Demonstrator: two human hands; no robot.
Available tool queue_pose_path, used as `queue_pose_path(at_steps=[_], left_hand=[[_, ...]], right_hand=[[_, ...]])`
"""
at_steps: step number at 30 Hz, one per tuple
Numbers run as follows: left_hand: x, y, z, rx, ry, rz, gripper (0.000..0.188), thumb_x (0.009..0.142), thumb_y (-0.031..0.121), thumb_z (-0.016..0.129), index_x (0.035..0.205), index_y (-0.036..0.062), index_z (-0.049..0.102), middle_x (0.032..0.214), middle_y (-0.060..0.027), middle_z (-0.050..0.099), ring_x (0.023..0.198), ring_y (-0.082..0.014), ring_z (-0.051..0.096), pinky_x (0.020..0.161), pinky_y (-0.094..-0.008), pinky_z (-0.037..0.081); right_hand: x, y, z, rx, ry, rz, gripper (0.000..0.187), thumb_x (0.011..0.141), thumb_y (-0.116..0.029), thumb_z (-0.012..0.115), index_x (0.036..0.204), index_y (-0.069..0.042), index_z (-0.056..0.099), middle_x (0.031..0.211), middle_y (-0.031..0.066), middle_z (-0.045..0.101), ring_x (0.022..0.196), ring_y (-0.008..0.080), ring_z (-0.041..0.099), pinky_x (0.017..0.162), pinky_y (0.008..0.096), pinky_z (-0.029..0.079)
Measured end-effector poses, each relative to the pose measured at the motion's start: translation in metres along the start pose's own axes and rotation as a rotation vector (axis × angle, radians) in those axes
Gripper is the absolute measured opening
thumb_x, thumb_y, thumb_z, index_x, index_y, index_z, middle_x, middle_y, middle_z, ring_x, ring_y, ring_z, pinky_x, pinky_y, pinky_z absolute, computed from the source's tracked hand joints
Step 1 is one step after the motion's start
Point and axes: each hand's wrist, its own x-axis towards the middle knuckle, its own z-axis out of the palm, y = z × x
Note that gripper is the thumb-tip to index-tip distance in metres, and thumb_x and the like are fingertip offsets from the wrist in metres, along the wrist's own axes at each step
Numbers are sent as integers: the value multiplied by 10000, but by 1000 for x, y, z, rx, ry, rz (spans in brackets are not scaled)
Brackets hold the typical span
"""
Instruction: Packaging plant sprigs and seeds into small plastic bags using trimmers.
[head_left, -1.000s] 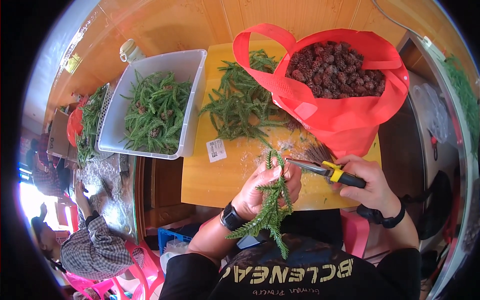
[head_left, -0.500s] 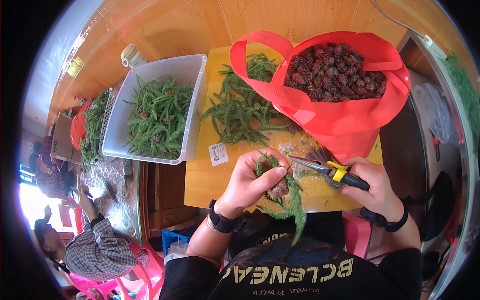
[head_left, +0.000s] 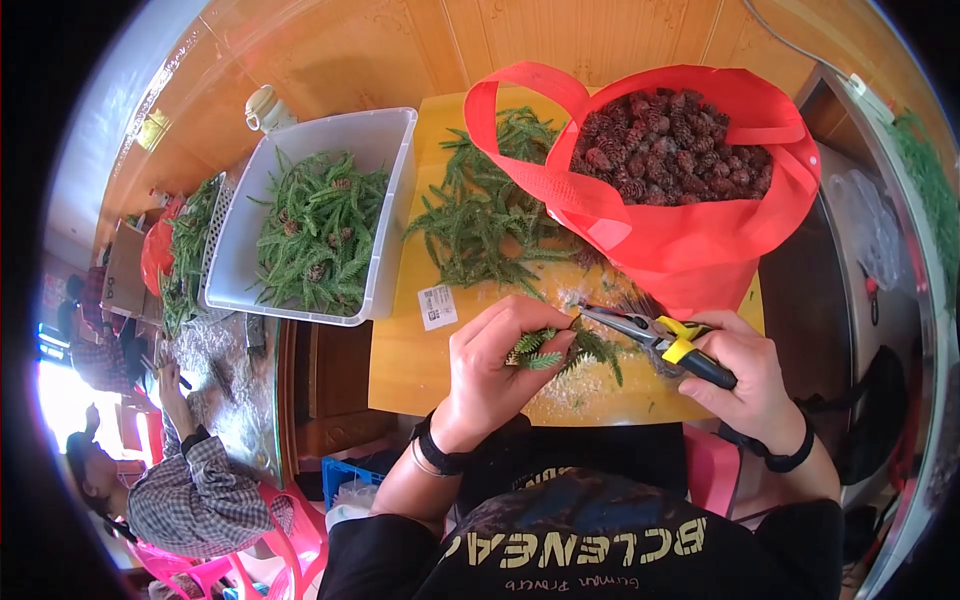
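Note:
Near the front of the yellow table [head_left: 415,375], my left hand [head_left: 487,362] is closed around a green fir sprig [head_left: 535,346], whose needles stick out past the fingers. Pliers [head_left: 682,350] with yellow and black handles are gripped in my right hand [head_left: 748,375]. Their jaws point left and meet the sprig close to my left fingertips; what exactly they pinch is too small to tell. A loose pile of green sprigs [head_left: 480,235] lies beyond my hands. Dark thin stems [head_left: 640,306] rest partly behind the pliers.
A red bag [head_left: 690,265] full of brown pine cones [head_left: 670,150] stands at the back right. On the left, a clear plastic bin [head_left: 402,200] holds sprigs with cones. A white label [head_left: 437,307] and pale crumbs lie on the table. Another person [head_left: 205,495] works at the far left.
My left hand has turned over the sprig, so its hanging end and the pine cone seen on it before no longer show below the hand. The pliers stay at the fingertips, slightly shifted.

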Motion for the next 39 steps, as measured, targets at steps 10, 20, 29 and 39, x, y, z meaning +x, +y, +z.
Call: queue_pose_path(at_steps=[10, 20, 29, 39], left_hand=[[0, -1, -1, 143, 7, 140, 178, 673, -22, 691, 815, 13, 590, 765, -104, 620, 675, -237, 608, 607, -289, 484], [2, -5, 1, 68, 9, 110, 203, 662, 4, 722, 822, 16, 598, 778, -107, 623, 700, -239, 611, 632, -304, 481], [3, -10, -4, -132, -71, 1, 180, 645, -20, 710, 793, 13, 614, 780, -91, 628, 712, -204, 603, 654, -293, 464], [-8, -17, 0, -634, -49, -230, 226, 751, 71, 712, 928, -6, 595, 873, -56, 621, 784, -103, 583, 707, -233, 469]], right_hand=[[1, -4, -4, -69, -33, 14, 312, 709, -195, 701, 636, -1, 469, 612, 129, 525, 665, 333, 554, 633, 346, 454], [-3, -12, -3, -127, 18, 92, 287, 662, -132, 704, 652, 7, 452, 734, 179, 542, 628, 322, 539, 545, 328, 426], [0, -20, -10, -119, -33, 134, 306, 684, -163, 697, 630, 1, 445, 618, 148, 501, 657, 340, 557, 604, 351, 454], [0, -11, -15, -31, -91, 36, 341, 742, -323, 674, 730, 2, 572, 714, 98, 604, 827, 335, 587, 727, 371, 469]])
